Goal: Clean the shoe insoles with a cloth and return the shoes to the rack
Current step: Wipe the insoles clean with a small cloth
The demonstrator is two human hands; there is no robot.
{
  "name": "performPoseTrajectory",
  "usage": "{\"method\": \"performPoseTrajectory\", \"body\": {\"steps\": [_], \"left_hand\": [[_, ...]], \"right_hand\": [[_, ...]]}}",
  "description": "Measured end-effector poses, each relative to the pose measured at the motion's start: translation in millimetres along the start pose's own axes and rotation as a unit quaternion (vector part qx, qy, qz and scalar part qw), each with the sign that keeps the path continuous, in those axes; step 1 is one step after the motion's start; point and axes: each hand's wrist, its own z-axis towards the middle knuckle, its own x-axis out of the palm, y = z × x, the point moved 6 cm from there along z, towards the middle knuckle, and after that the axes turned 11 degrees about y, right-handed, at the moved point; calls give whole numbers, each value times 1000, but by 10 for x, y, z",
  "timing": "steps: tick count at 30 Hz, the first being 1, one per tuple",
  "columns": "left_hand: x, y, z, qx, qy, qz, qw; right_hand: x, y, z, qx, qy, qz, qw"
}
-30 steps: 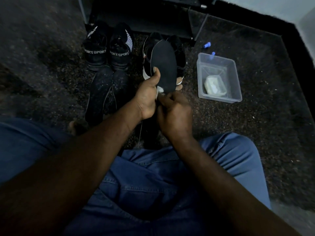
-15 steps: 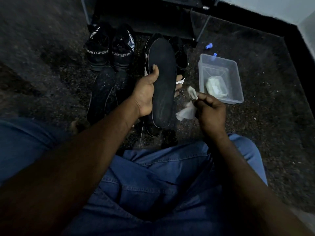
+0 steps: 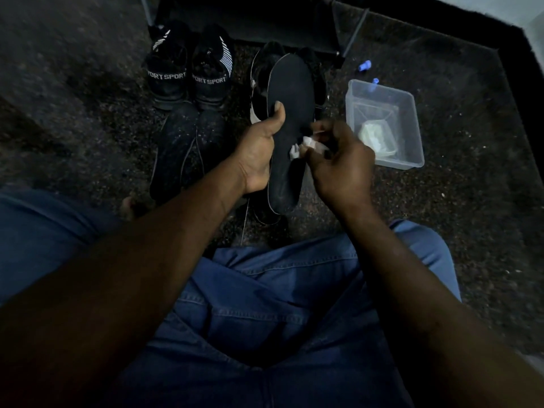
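— Insole (image 3: 290, 113) first: where do we have it?
— Raised off the floor (image 3: 441, 216) in front of our knees, its toe end pointing toward the rack (image 3: 250, 19). Our left hand (image 3: 259, 151) grips its left edge, thumb laid across the top face. Our right hand (image 3: 338, 160) pinches a small white cloth (image 3: 306, 145) against the insole's right side near the middle. Those fingers are blurred.
— And the room around us?
— Dim. We sit on dark speckled flooring, and a black skirting runs below a pale wall (image 3: 532, 13) at the upper right. The rack's dark bottom shelf and thin legs stand at the top. Our blue jeans (image 3: 279, 304) fill the foreground.
— What lies on the ground?
— Two dark loose insoles (image 3: 188, 142) side by side, left of our left hand. Just beyond them is a pair of black trainers (image 3: 188, 72), heels toward us. Black-and-white shoes (image 3: 259, 83) sit behind the held insole, partly hidden. To the right stands a clear plastic tub (image 3: 412, 113) with a whitish lump (image 3: 375, 136) inside, and two small blue bits (image 3: 364, 66) lie past it.
— Any writing?
— White capitals across the trainers' heels: we read "SPORT" on each, with part of a second "SPORT" wrapping out of sight.
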Motion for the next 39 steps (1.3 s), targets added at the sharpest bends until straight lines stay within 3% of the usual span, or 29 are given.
{"method": "performPoseTrajectory", "body": {"steps": [5,9,15,21,26,29,31,33,36,39], "left_hand": [[39,43,13,-3,-3,-18,1000],[-27,51,28,-13,-18,-23,999],[-31,98,17,-51,-29,-14,998],[-8,91,20,-35,-36,-17,999],[-19,106,35,-46,-28,-5,999],[-11,94,26,-51,-3,-5,999],[-15,31,17,-28,-1,-3,1000],[-33,-13,27,-11,0,0,1000],[-81,-20,44,-1,-3,0,1000],[-123,10,58,-3,-2,-4,1000]], "right_hand": [[90,-67,110,-2,-64,-79,995],[184,-31,20,16,-84,-64,994],[390,266,-111,-144,-14,-167,975],[108,32,-13,-87,-79,-180,977],[367,188,-173,-164,10,-230,959],[166,6,-87,-113,-31,-254,960],[-40,-227,-41,-24,-61,-176,982],[-151,-443,-35,73,-59,-14,995],[-84,-583,-99,154,-15,198,968],[46,-627,-159,183,8,284,941]]}}
